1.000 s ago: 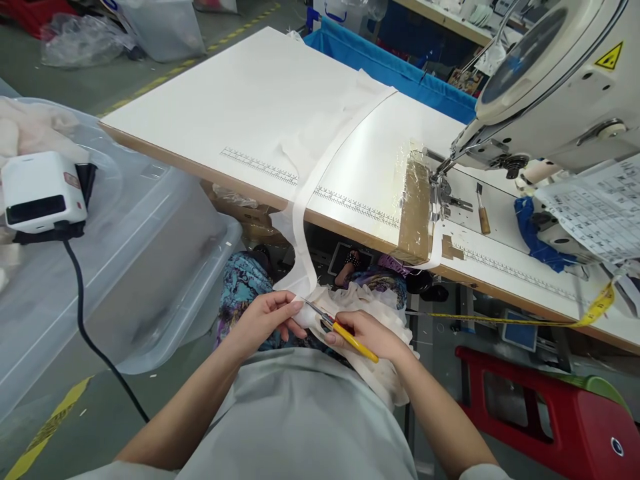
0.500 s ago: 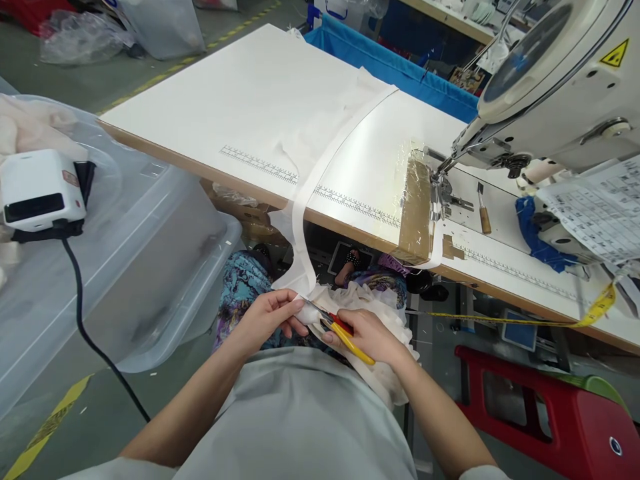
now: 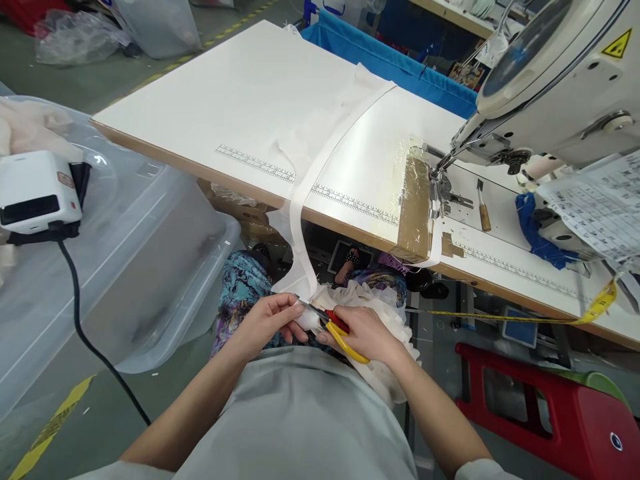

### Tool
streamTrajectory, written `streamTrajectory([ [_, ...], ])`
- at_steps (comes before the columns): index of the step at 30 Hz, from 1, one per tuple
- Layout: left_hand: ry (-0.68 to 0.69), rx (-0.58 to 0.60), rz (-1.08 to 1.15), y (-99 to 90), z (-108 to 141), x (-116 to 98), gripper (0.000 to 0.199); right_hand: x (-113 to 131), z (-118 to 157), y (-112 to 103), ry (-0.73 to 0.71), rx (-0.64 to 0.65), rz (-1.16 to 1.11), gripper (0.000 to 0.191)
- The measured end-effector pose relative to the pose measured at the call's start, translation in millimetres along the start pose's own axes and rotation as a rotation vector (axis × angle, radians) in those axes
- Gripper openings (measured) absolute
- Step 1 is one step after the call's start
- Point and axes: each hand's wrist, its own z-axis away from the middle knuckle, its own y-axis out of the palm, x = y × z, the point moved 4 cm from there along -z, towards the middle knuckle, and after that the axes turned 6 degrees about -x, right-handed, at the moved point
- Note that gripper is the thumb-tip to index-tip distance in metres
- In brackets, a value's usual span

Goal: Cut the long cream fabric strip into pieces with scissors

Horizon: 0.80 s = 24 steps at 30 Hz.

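Note:
My left hand (image 3: 274,320) pinches an edge of pale, sheer fabric (image 3: 296,263) over my lap. In my right hand (image 3: 361,331) is a pair of scissors (image 3: 345,340) with red and yellow handles. Their blades point left and lie against the fabric beside my left fingertips; whether the blades are apart is hard to make out. From my hands the fabric runs up over the table edge and across the white tabletop as a long curved strip. A ruffled cream part (image 3: 387,320) of it bunches on my lap, under my right hand.
A sewing machine (image 3: 555,87) stands on the white table (image 3: 200,87) at right, with a wooden-handled tool (image 3: 484,217) near its needle. A tape measure (image 3: 597,303) hangs along the table's front. Plastic bins (image 3: 165,267) stand left, a red stool (image 3: 555,413) right.
The scissors have shifted slightly to the left and turned a little steeper at the handles. My left hand still pinches the fabric in nearly the same place.

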Motion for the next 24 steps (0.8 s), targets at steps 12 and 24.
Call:
streamTrajectory([
  [12,-0.042,0.117,-0.081,26.2,2,0,0.044,-5,0,14,0.082,-0.133,-0.669,0.027],
  [24,0.8,-0.368,-1.407,45.7,-101,-242,0.043,-20,100,17,0.174,-0.186,-0.651,0.012],
])
